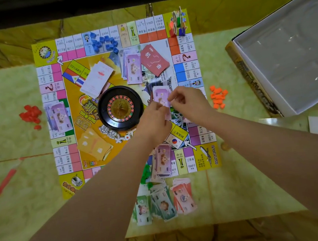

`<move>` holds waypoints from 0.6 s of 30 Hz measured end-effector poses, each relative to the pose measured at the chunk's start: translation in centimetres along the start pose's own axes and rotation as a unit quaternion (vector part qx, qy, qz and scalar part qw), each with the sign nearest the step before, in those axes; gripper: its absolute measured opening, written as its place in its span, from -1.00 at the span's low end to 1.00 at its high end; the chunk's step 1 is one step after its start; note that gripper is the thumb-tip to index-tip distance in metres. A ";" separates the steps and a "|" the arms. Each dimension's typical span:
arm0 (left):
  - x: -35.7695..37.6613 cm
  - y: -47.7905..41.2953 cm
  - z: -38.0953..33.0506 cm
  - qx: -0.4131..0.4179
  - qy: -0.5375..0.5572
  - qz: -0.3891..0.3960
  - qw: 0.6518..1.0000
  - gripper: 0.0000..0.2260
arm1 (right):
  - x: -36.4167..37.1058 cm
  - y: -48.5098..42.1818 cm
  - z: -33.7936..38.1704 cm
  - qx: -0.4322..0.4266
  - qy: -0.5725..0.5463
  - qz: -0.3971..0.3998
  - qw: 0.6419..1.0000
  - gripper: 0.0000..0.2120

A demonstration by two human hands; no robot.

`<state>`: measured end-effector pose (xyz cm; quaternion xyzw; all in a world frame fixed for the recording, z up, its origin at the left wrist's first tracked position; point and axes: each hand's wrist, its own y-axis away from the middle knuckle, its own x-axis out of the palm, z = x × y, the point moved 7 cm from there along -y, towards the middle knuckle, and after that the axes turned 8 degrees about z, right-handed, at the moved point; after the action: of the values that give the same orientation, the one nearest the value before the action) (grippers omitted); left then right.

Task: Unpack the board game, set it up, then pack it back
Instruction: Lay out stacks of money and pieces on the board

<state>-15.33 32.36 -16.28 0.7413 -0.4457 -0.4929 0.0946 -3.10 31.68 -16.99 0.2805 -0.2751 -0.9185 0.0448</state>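
Just right of the roulette wheel (120, 108), over the board (43, 53), a thin sheaf of purple banknotes (161, 97) is pinched by both hands. The left hand (154, 120) grips its near edge while the right hand (188, 102) nips the top note, probably counting out shares, since similar purple piles (59, 116) lie along the board's sides. The open box (282, 53) waits at right.

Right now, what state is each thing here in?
Game board: unfolded, lying flat.
Box: open, inside facing up.
Roulette wheel: sits on board centre.
Purple notes: pinched by left hand and right hand.
Blue houses: loose heap on board.
Orange pieces: loose heap beside board.
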 end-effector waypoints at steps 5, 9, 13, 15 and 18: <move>1.1 4.4 -0.2 -0.013 -0.017 -0.068 0.997 -0.80 | 2.1 4.3 -0.3 -0.035 0.018 0.077 0.996 -0.92; 4.7 8.4 0.3 -0.040 -0.034 -0.031 0.998 -0.85 | 4.4 7.6 -0.8 -0.038 0.026 0.128 0.991 -0.94; 9.2 12.5 1.0 -0.062 -0.044 0.048 0.996 -0.85 | 7.0 11.6 -1.6 -0.030 0.094 0.149 0.984 -0.94; 11.4 14.3 1.7 -0.086 -0.055 0.084 0.991 -0.85 | 8.4 13.7 -2.4 -0.020 0.142 0.129 0.981 -0.94; 14.5 16.6 2.5 -0.085 -0.059 0.116 0.988 -0.89 | 10.3 16.6 -4.3 -0.004 0.186 0.079 0.979 -0.94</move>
<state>-25.06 12.44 -17.31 0.6431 -0.4903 -0.5577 0.1873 -10.62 13.10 -16.20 0.4239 -0.2796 -0.8448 0.1685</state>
